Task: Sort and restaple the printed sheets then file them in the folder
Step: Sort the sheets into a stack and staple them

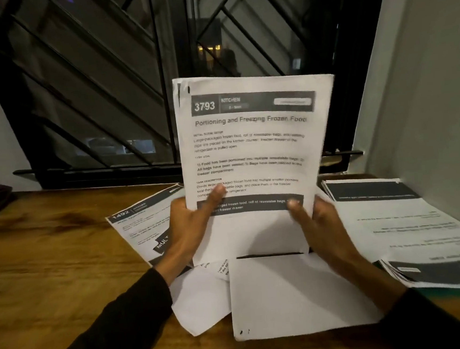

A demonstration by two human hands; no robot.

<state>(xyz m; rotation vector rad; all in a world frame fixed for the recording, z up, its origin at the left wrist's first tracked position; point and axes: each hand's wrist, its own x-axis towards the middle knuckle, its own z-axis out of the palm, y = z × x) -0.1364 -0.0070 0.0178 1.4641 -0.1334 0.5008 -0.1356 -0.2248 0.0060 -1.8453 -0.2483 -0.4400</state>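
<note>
Both hands, left hand and right hand, clamp a sheaf of sheets upright over the table's far edge

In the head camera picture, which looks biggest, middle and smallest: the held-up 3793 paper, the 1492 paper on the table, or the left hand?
1. 3793 paper, though it is nearer the camera
2. 1492 paper, partly hidden
3. left hand
</note>
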